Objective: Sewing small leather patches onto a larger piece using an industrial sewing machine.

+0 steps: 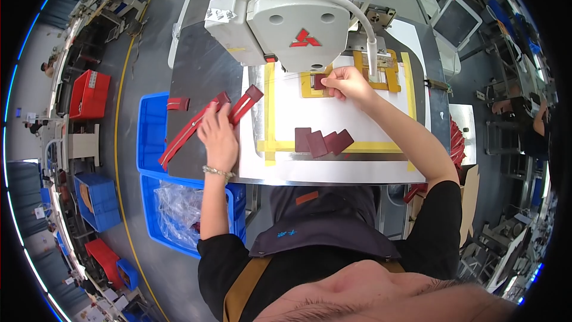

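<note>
My right hand (pixel 351 86) pinches a small dark red leather patch (pixel 320 81) at a yellow frame (pixel 308 91) under the sewing machine head. Off to the left, my left hand (pixel 218 137) lies over a red zipper strip (pixel 185 134), fingers stretched out and touching it near its dark red end tab. Beside that hand is another red zipper strip (pixel 244 105) with a leather tab. A short red piece (pixel 178 104) rests farther left. Several overlapping dark red leather patches (pixel 303 140) lie on the white board in front of me.
A large white machine head (pixel 298 24) overhangs the far side of the work. Yellow tape (pixel 351 148) borders the white board (pixel 280 170). Blue bins (pixel 154 125) stand left of the table, one holding clear plastic (pixel 179 209). A screen (pixel 456 22) stands at the far right.
</note>
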Motion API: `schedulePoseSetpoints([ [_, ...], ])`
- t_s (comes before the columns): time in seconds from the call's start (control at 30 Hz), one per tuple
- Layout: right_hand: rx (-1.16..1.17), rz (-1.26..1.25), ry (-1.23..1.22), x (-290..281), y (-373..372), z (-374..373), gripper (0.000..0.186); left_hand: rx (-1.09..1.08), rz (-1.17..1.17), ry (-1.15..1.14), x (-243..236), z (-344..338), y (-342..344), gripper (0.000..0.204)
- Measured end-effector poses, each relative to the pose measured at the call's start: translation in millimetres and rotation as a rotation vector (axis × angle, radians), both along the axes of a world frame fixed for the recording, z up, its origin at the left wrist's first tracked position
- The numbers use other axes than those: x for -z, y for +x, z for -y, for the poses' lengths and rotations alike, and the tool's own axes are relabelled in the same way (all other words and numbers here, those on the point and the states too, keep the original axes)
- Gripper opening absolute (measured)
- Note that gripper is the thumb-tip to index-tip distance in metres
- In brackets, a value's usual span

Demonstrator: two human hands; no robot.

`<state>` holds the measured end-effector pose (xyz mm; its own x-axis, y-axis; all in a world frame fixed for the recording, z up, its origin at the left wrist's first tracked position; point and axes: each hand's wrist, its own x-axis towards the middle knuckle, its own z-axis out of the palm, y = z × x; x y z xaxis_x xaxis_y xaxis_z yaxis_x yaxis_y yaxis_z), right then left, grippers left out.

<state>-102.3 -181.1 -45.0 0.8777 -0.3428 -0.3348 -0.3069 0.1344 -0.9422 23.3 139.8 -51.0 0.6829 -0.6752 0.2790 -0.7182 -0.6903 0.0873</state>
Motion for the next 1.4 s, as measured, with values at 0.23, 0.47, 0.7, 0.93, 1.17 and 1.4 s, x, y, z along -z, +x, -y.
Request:
schedulePoseSetpoints([
  [0.23, 0.019, -0.08, -0.096, -6, 10, -4, 0.019, 0.305, 0.116, -0.117, -34, 45, 6, 0.023],
  [0.47, -0.011, -0.117, -0.187, -12, 14, -7, 0.02, 0.735, -0.149, -0.184, -16, 117, -23, 0.035],
  [0.7, -0.095, -0.141, -0.214, -15, 15, 3, 0.021, 0.787, -0.006, -0.172, -7, 138, -28, 0.04],
  [0.93, -0.239, -0.13, -0.304, -19, 19, 9, 0.022, 0.747, 0.216, -0.022, -5, 143, -42, 0.044],
  [1.17, -0.247, -0.073, -0.398, -13, 23, 9, 0.022, 0.774, -0.051, -0.255, -4, 143, -28, 0.029],
  [1.4, -0.309, -0.134, -0.463, -15, 25, 10, 0.022, 0.768, -0.083, -0.3, -5, 140, -21, 0.024],
])
